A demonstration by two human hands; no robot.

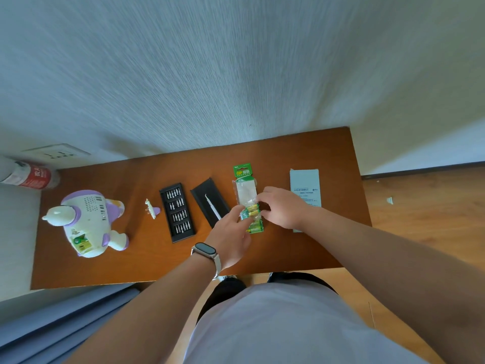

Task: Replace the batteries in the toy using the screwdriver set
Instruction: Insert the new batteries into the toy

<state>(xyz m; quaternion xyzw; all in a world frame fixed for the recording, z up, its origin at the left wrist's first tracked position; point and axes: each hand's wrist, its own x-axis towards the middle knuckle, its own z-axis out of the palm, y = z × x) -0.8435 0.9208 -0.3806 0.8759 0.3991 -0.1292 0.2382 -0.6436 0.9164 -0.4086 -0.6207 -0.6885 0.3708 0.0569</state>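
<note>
Green-and-yellow batteries (251,215) — white-and-purple toy (88,222) — black bit case (177,212).

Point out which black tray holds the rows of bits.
The left black tray, nearer the toy; the other black tray beside it holds only one slim silvery tool.

left hand (229,235) and right hand (283,208) hide part of the battery pack (245,190); the bottle (29,176) is cropped.

You stand before a grey textured wall (236,61), a brown wooden table (105,258) against it, and wood flooring (420,206) on your right.
</note>
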